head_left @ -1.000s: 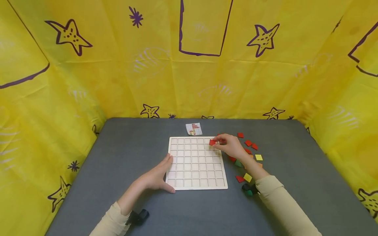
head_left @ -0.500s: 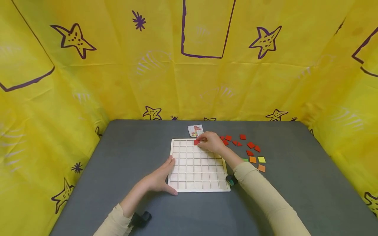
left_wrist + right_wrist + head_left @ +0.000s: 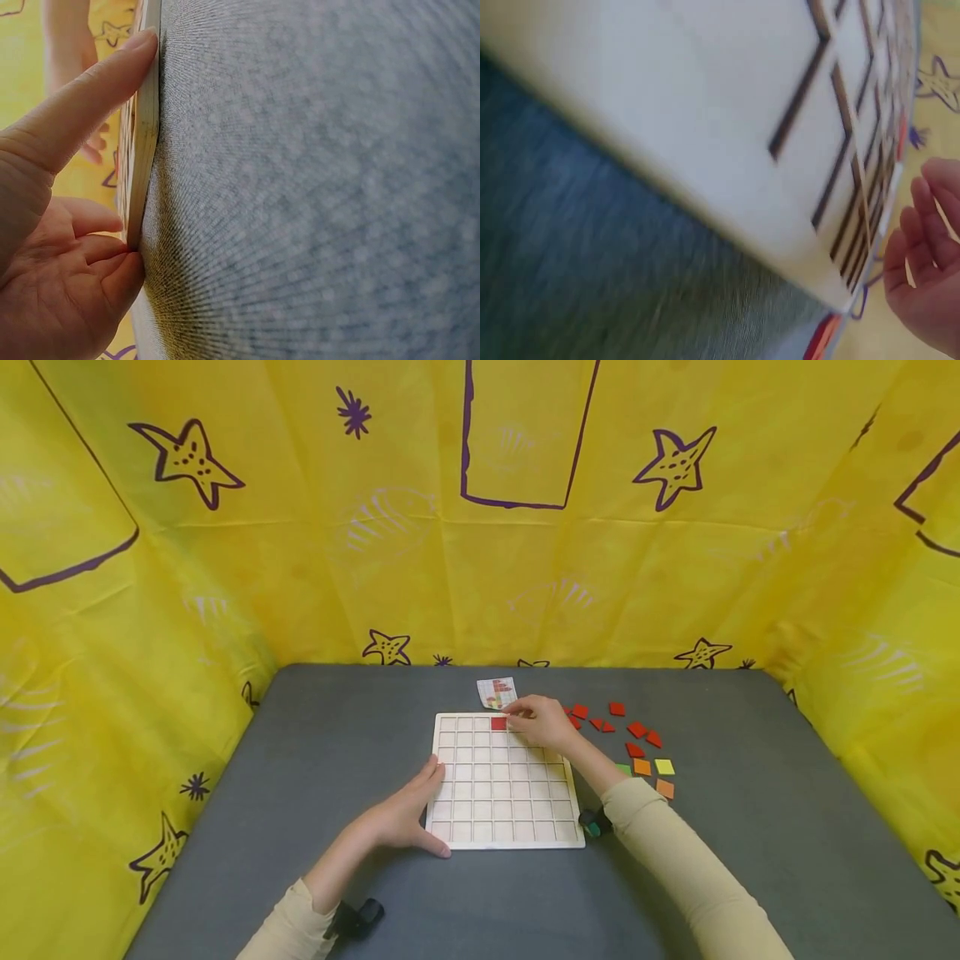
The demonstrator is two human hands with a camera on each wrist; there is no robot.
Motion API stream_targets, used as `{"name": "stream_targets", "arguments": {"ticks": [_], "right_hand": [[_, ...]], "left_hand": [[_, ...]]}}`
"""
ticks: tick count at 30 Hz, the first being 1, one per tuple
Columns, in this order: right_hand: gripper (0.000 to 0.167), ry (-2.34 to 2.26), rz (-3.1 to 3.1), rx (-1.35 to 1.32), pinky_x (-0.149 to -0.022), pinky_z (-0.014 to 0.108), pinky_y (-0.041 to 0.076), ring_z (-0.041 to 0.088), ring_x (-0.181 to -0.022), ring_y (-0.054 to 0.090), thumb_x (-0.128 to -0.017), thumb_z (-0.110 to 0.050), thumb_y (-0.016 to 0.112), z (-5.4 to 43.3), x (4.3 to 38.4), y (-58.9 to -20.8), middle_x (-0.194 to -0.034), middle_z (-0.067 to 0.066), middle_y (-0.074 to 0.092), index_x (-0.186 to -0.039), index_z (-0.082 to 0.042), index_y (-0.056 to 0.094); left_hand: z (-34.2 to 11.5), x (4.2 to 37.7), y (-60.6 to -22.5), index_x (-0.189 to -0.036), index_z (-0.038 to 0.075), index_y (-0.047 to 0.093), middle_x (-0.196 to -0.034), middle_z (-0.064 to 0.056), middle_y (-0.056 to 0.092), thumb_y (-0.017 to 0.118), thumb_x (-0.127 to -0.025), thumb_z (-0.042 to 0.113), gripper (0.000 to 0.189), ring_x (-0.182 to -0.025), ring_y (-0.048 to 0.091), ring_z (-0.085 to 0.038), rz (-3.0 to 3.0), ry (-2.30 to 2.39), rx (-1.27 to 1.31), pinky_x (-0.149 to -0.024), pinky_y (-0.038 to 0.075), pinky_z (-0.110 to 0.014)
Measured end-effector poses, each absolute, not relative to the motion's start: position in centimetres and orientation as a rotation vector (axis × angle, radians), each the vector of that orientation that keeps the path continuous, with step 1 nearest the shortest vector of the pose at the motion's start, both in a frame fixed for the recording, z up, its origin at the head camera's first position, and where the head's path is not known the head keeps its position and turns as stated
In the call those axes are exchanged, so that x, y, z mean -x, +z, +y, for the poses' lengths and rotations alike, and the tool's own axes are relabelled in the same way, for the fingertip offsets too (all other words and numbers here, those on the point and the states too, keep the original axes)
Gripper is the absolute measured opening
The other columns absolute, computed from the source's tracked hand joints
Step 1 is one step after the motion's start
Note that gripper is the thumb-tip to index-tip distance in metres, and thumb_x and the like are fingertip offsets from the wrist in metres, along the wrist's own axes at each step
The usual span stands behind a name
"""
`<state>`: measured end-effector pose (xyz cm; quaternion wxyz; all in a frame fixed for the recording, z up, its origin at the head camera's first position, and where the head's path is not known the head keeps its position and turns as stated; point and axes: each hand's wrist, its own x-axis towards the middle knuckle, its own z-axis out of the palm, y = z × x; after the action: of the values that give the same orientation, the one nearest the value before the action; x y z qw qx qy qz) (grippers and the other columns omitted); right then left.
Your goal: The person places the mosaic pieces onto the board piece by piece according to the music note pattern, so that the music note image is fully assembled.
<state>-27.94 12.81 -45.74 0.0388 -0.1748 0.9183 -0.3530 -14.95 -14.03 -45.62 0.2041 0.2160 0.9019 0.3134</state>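
A pale wooden grid board (image 3: 482,789) lies on the grey table. My left hand (image 3: 405,814) grips its near left corner, thumb at the front edge and fingers against the left side. In the left wrist view, the thumb (image 3: 97,101) and bent fingers (image 3: 112,274) touch the board's edge (image 3: 142,150). One red square tile (image 3: 498,723) sits in a cell of the board's far row. My right hand (image 3: 546,723) hovers just right of that tile, over the far row. The right wrist view shows this hand (image 3: 930,259) with loosely bent fingers and nothing between them.
Behind the board lies a small printed card (image 3: 495,692) with a coloured pattern. Several loose red tiles (image 3: 637,729), a yellow tile (image 3: 664,767) and orange tiles (image 3: 641,767) are scattered to the right. A yellow cloth (image 3: 480,585) encloses the table.
My right hand has carried the red tile left across the far row, set it in a cell, let go and drawn back slightly to the right. My left hand stays on the board.
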Motion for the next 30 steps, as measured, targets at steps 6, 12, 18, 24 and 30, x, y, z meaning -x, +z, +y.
{"name": "stream_targets", "arguments": {"ticks": [6, 12, 18, 24, 30], "right_hand": [[0.017, -1.175, 2.861, 0.405, -0.067, 0.029, 0.046, 0.016, -0.08, 0.061, -0.091, -0.028, 0.065, 16.8, 27.7, -45.2, -0.091, 0.001, 0.071, -0.1, -0.016, 0.074], [0.017, -1.101, 2.964, 0.321, -0.072, 0.034, 0.049, 0.021, -0.081, 0.064, -0.088, -0.023, 0.068, 22.2, 26.9, -45.2, -0.09, 0.006, 0.073, -0.099, -0.011, 0.074], [0.024, -1.006, 2.969, 0.16, -0.079, 0.041, 0.05, 0.029, -0.092, 0.065, -0.086, -0.023, 0.07, 26.1, 25.8, -45.6, -0.099, 0.012, 0.072, -0.104, -0.007, 0.071], [0.033, -0.953, 2.954, 0.089, -0.08, 0.041, 0.048, 0.03, -0.093, 0.063, -0.084, -0.028, 0.072, 27.0, 25.4, -46.0, -0.098, 0.013, 0.072, -0.107, -0.005, 0.069], [0.033, -0.937, 2.97, 0.034, -0.082, 0.043, 0.047, 0.03, -0.093, 0.062, -0.083, -0.029, 0.073, 26.7, 25.3, -46.4, -0.097, 0.012, 0.071, -0.106, -0.005, 0.069]], "left_hand": [[-14.1, 14.9, -45.7, -0.149, -0.006, 0.012, -0.157, -0.024, -0.002, 0.088, -0.063, 0.034, 0.122, -0.146, 0.004, -0.035, 2.516, 0.879, -0.602, -0.115, 0.016, -0.049], [-14.0, 14.9, -45.6, -0.149, -0.005, 0.012, -0.158, -0.023, -0.001, 0.088, -0.063, 0.035, 0.122, -0.146, 0.004, -0.034, 2.521, 0.872, -0.598, -0.115, 0.017, -0.049], [-14.1, 15.0, -45.7, -0.149, -0.005, 0.012, -0.158, -0.023, -0.001, 0.088, -0.063, 0.036, 0.122, -0.147, 0.003, -0.034, 2.523, 0.863, -0.594, -0.115, 0.017, -0.049], [-14.1, 15.0, -45.7, -0.149, -0.005, 0.012, -0.158, -0.022, -0.001, 0.088, -0.063, 0.035, 0.122, -0.147, 0.004, -0.034, 2.527, 0.866, -0.587, -0.115, 0.017, -0.049], [-14.0, 15.0, -45.8, -0.149, -0.004, 0.012, -0.158, -0.022, -0.001, 0.088, -0.063, 0.036, 0.122, -0.147, 0.004, -0.034, 2.526, 0.859, -0.602, -0.115, 0.017, -0.049]]}}
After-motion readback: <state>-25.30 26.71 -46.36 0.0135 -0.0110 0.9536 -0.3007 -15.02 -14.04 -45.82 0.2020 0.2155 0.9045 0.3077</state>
